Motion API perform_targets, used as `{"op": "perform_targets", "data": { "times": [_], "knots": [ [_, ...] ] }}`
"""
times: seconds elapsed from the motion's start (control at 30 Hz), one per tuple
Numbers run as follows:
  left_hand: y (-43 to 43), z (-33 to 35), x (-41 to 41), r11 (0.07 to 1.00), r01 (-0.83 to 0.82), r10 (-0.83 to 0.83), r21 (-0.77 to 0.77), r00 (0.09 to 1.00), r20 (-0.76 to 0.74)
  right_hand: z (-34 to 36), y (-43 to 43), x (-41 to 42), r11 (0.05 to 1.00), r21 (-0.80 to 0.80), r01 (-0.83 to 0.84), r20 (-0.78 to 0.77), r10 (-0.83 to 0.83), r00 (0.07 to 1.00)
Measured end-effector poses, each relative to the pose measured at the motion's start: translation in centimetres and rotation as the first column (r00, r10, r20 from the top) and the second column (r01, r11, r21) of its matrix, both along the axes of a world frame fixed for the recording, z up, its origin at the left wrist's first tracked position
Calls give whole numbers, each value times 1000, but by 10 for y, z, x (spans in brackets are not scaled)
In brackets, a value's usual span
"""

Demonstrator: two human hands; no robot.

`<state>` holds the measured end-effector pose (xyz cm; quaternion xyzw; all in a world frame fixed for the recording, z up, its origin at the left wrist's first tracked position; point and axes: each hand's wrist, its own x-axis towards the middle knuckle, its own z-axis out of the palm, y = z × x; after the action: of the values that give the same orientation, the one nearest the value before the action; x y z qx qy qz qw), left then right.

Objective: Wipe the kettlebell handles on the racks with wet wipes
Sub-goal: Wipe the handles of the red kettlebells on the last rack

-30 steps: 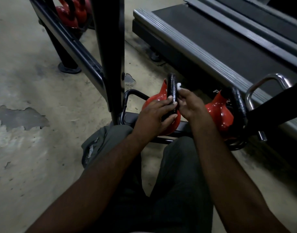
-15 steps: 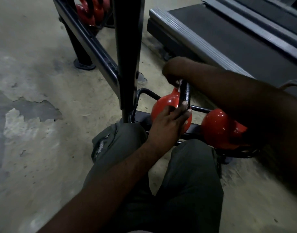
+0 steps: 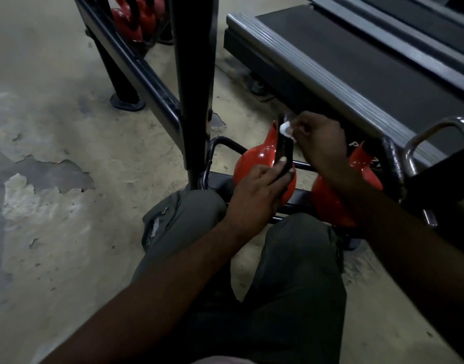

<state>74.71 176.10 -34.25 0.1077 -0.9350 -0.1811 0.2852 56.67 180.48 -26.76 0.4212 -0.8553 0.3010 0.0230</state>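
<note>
A red kettlebell (image 3: 254, 161) with a black handle (image 3: 284, 149) sits on the low black rack (image 3: 223, 181) just past my knees. My left hand (image 3: 259, 191) grips the lower part of that handle. My right hand (image 3: 317, 140) pinches a small white wet wipe (image 3: 285, 129) against the top of the same handle. A second red kettlebell (image 3: 330, 200) with a black handle (image 3: 392, 164) stands to the right, partly hidden by my right forearm.
A black rack upright (image 3: 194, 74) rises just left of the kettlebells, with more red kettlebells (image 3: 132, 19) at the far end. A treadmill deck (image 3: 343, 61) lies behind. A chrome bar (image 3: 433, 132) sits at right. Worn concrete floor (image 3: 54, 153) spreads to the left.
My right hand has come back from behind the handle's top to its right side, with the wipe showing again. My left hand keeps its grip low on the handle.
</note>
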Motion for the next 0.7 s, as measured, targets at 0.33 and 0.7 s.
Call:
{"op": "perform_targets", "data": {
  "times": [0.33,0.7],
  "knots": [
    [-4,-5,-3,998,43,-42,36,998,-43,-43,3,18,798,-269,540,961,261,93],
    [14,-2,17,998,63,-63,-14,997,42,-28,28,34,950,-206,234,512,-99,853]
  ]
}}
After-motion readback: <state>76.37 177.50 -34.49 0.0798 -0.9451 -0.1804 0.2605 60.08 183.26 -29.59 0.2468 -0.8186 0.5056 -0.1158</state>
